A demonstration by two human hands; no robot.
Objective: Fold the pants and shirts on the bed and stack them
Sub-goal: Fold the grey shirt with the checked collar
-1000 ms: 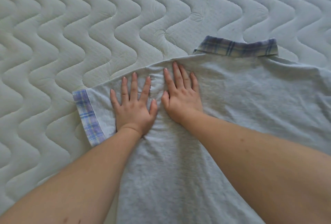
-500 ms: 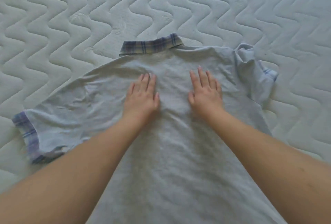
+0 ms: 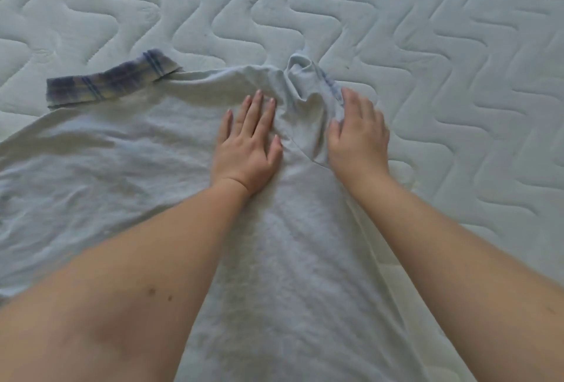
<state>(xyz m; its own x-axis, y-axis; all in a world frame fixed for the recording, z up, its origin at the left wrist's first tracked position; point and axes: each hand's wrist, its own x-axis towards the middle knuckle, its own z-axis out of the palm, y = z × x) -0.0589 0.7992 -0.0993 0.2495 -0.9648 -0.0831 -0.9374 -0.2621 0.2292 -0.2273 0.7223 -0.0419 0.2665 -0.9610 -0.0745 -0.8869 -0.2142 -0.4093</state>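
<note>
Left hand (image 3: 247, 149) flat, fingers straight, palm pressing grey shirt (image 3: 128, 168) at frame centre. Right hand (image 3: 358, 134) fingers loosely extended, resting against bunched sleeve (image 3: 308, 101) just right of it, not clearly gripping. Shirt spread on quilted mattress (image 3: 442, 46), plaid collar (image 3: 110, 82) upper left, long axis running collar to lower frame edge.

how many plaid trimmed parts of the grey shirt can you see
2: the blue plaid fabric collar at upper left, and a sliver of plaid cuff on the bunched sleeve by the right hand. The other sleeve is out of view.
</note>
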